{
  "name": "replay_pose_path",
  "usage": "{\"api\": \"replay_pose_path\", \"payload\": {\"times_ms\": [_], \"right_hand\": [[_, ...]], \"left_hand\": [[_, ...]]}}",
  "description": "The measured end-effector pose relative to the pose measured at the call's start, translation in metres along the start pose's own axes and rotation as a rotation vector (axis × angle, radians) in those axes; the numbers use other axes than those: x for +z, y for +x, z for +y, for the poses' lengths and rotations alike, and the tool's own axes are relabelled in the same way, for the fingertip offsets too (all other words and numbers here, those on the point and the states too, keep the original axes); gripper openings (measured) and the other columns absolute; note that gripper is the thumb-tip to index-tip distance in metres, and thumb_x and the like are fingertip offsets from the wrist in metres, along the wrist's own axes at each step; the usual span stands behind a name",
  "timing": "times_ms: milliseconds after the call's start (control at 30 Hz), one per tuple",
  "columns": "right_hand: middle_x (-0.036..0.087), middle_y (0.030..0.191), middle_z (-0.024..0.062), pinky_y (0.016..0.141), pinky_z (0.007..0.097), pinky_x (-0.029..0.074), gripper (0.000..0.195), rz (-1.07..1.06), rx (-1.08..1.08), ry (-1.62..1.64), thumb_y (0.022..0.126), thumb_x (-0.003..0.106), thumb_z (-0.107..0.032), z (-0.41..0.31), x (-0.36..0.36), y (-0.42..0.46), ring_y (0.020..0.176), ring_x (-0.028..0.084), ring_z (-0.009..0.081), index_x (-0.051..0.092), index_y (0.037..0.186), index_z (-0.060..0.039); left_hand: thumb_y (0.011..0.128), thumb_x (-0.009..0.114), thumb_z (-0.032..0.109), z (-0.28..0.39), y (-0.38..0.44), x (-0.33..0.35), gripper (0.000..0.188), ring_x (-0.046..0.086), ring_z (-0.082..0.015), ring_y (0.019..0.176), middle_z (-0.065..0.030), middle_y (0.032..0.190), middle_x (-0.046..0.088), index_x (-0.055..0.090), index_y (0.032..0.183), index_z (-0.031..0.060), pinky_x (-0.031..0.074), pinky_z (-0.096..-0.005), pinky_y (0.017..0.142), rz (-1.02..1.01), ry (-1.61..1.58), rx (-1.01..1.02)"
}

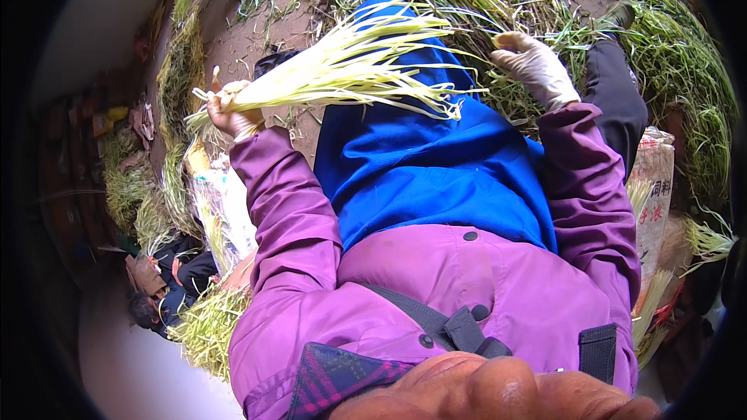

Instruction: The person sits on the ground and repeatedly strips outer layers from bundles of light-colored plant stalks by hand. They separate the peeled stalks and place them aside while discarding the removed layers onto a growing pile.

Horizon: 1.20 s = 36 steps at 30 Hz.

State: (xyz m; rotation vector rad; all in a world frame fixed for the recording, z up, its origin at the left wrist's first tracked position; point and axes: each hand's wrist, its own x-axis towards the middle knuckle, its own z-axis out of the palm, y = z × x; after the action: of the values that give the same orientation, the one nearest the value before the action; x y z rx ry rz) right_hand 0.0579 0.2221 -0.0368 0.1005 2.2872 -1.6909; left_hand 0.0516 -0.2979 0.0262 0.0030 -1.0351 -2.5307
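Observation:
My left hand [233, 108] is closed round the base of a bundle of pale yellow-green leafy stalks [344, 64], likely blanched chives. The bundle fans out to the right over the blue cloth [432, 169] on my lap. On the right, my right hand [534, 67], in a pale glove, is held with curled fingers above a heap of green stalks [484, 0]. It is apart from the bundle, and no stalk is plainly gripped in it.
More green stalks [677, 76] are heaped at the far right, beside a printed sack [650, 181]. At the left stand a white sack [233, 210] and a pile of yellow stalks [213, 326]. Another person [169, 297] sits at the lower left.

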Motion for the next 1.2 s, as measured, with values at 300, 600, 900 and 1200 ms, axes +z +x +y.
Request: {"api": "replay_pose_path", "payload": {"times_ms": [300,600,900,1200], "right_hand": [[0.071,0.095,0.0099,0.074,0.0348,0.052,0.034,-0.183,-0.138,-0.478,0.09,0.064,-0.029,-0.018,0.049,0.012,0.079,0.067,0.0233,0.064,0.118,-0.0087],[0.067,0.082,0.017,0.071,0.0441,0.051,0.023,-0.128,-0.188,-0.866,0.089,0.057,-0.03,-0.018,0.056,0.011,0.08,0.067,0.0357,0.07,0.09,-0.0112],[0.069,0.096,0.0192,0.083,0.0454,0.051,0.034,-0.237,0.121,-1.045,0.092,0.051,-0.034,0.011,0.016,0.018,0.094,0.066,0.0372,0.071,0.097,-0.0078],[0.064,0.118,0.0144,0.089,0.0366,0.05,0.058,-0.151,-0.461,-0.424,0.076,0.077,-0.038,-0.05,0.037,-0.054,0.104,0.063,0.0328,0.06,0.123,-0.0075]], "left_hand": [[0.098,0.038,0.034,0.004,-0.007,0.001,0.044,0.052,-0.0165,0.066,-0.0015,0.065,0.054,0.06,0.117,0.001,0.045,-0.0373,0.069,-0.029,0.126,0.021],[0.099,0.038,0.032,0.002,-0.001,0.003,0.043,0.051,-0.0175,0.06,-0.004,0.064,0.053,0.061,0.117,0.0001,0.045,-0.0384,0.067,0.049,0.098,0.01],[0.099,0.036,0.034,0.013,-0.005,-0.005,0.044,0.056,-0.0258,0.064,-0.0117,0.068,0.059,0.06,0.117,0.0015,0.047,-0.0436,0.07,-0.032,-0.066,-0.055],[0.1,0.034,0.035,0.01,0.001,-0.017,0.045,0.057,-0.0277,0.064,-0.0139,0.068,0.059,0.06,0.115,0.0002,0.048,-0.0463,0.067,-0.032,0.097,0.002]]}}
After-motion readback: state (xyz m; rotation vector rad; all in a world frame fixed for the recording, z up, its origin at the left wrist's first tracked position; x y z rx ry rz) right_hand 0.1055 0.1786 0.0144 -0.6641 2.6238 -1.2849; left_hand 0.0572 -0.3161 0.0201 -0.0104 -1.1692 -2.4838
